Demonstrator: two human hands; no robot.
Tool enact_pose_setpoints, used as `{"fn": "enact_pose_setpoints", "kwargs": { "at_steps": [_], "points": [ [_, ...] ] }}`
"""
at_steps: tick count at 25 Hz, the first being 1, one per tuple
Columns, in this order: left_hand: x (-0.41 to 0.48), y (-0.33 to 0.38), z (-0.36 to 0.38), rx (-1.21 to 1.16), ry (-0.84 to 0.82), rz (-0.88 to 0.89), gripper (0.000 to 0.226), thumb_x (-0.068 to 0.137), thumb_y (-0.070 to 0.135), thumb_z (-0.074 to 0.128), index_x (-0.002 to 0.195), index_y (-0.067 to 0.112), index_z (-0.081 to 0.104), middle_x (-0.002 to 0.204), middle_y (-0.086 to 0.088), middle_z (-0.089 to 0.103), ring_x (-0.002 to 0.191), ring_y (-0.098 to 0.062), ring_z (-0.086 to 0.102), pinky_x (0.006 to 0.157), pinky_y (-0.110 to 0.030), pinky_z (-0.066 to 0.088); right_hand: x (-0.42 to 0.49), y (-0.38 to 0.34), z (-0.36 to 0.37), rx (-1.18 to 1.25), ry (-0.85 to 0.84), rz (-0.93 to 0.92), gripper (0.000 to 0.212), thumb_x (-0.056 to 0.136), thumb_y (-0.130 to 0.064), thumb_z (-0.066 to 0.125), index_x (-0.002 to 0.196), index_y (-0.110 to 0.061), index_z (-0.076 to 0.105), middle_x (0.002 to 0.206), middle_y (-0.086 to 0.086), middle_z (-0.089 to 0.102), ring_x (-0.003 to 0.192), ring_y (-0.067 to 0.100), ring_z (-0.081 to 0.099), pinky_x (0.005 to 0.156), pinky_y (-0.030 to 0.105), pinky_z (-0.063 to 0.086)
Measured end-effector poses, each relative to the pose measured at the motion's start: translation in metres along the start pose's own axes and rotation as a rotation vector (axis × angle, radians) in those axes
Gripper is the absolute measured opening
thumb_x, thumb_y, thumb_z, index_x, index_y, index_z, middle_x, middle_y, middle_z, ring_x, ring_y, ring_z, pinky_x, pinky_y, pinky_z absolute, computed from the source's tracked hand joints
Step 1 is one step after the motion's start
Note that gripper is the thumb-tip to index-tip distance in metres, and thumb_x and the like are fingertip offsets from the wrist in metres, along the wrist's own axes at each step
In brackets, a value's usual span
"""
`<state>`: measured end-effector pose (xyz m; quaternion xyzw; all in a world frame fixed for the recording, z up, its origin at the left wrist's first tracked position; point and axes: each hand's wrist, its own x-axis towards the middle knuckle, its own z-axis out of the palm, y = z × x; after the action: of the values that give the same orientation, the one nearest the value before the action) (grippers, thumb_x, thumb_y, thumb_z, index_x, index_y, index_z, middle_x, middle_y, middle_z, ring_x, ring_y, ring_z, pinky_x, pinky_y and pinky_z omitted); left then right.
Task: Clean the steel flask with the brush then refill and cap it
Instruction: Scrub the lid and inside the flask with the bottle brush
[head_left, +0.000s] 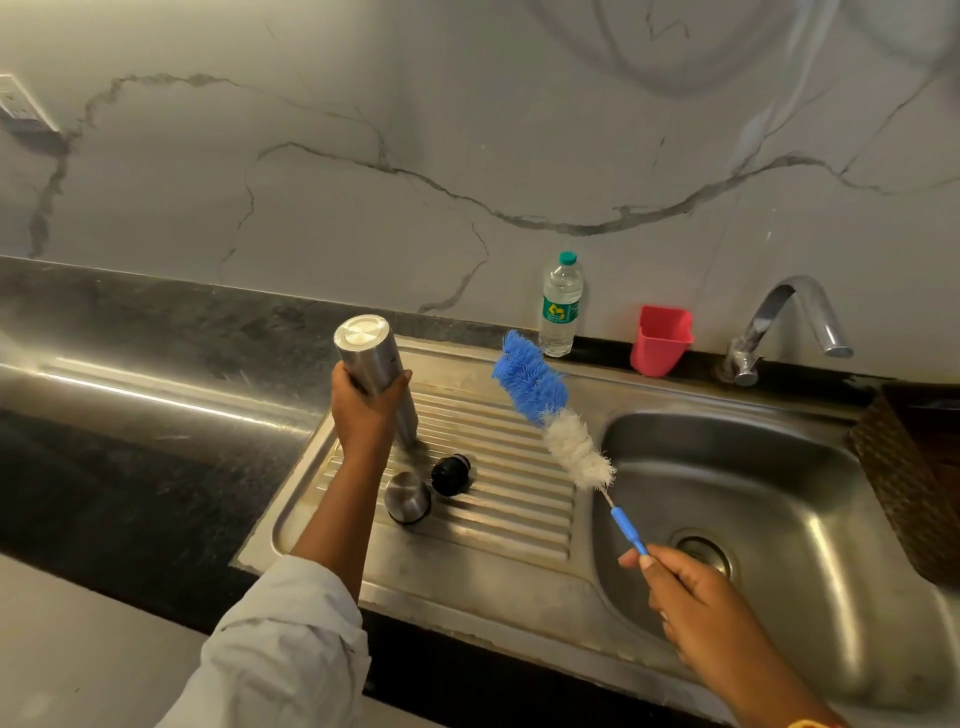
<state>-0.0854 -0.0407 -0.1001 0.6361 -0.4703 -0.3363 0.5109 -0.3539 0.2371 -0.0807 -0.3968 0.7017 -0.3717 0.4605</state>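
Though upended, flask (371, 364) mouth hidden.

Grey-veined marble wall (467, 130) behind a dark stone counter (130, 338) (glossy, streaked with light).

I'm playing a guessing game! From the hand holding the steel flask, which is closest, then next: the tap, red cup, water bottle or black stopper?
1. Black stopper, on the drainboard beside the left hand.
2. Water bottle, at the back.
3. Red cup, further right.
4. Tap, far right.
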Motion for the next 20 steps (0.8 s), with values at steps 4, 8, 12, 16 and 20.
{"fn": "enact_pose_setpoints", "kwargs": {
  "at_steps": [4, 8, 12, 16, 20],
  "points": [
    [-0.012, 0.039, 0.016, -0.262, 0.068, -0.001, 0.062, 0.086, 0.034, 0.082, 0.135, 0.024, 0.046, 0.122, 0.009, 0.061, 0.108, -0.004, 0.061, 0.091, -0.023, 0.051, -0.011, -0.003, -0.018, -0.074, 0.084, -0.039, 0.029, 0.1, -0.027, 0.053, 0.092, -0.048, 0.071, 0.053, -0.002, 0.042, 0.047, 0.011, 0.038, 0.048, 0.03, 0.033],
    [-0.028, 0.077, 0.044, -0.664, 0.062, -0.201, 0.061, 0.094, 0.043, 0.071, 0.143, 0.02, 0.044, 0.125, 0.004, 0.064, 0.109, -0.009, 0.065, 0.095, -0.03, 0.056, -0.022, -0.019, -0.059, -0.24, 0.24, -0.129, 0.022, 0.096, -0.03, 0.059, 0.09, -0.045, 0.074, 0.072, 0.001, 0.071, 0.065, 0.014, 0.066, 0.063, 0.031, 0.051],
    [-0.052, 0.085, 0.081, -0.943, -0.007, -0.531, 0.065, 0.095, 0.056, 0.064, 0.143, 0.017, 0.045, 0.124, -0.009, 0.068, 0.11, -0.026, 0.068, 0.098, -0.051, 0.056, -0.035, -0.042, -0.113, -0.449, 0.282, -0.222, 0.02, 0.096, -0.033, 0.056, 0.106, -0.037, 0.072, 0.05, -0.012, 0.057, 0.046, 0.006, 0.054, 0.042, 0.021, 0.035],
    [-0.076, 0.082, 0.117, -1.009, -0.033, -0.727, 0.062, 0.096, 0.06, 0.059, 0.138, 0.016, 0.048, 0.125, -0.014, 0.067, 0.108, -0.034, 0.069, 0.091, -0.055, 0.058, -0.043, -0.061, -0.154, -0.596, 0.295, -0.268, 0.024, 0.096, -0.035, 0.054, 0.112, -0.034, 0.072, 0.049, -0.014, 0.054, 0.049, 0.007, 0.056, 0.044, 0.019, 0.036],
    [-0.096, 0.071, 0.134, -1.06, 0.006, -0.829, 0.064, 0.097, 0.06, 0.057, 0.136, 0.01, 0.046, 0.116, -0.02, 0.066, 0.101, -0.039, 0.069, 0.088, -0.055, 0.06, -0.019, -0.078, -0.186, -0.847, 0.352, -0.433, 0.036, 0.09, -0.043, 0.041, 0.092, -0.024, 0.072, 0.053, -0.004, 0.047, 0.053, 0.02, 0.052, 0.052, 0.033, 0.043]
  ]
}}
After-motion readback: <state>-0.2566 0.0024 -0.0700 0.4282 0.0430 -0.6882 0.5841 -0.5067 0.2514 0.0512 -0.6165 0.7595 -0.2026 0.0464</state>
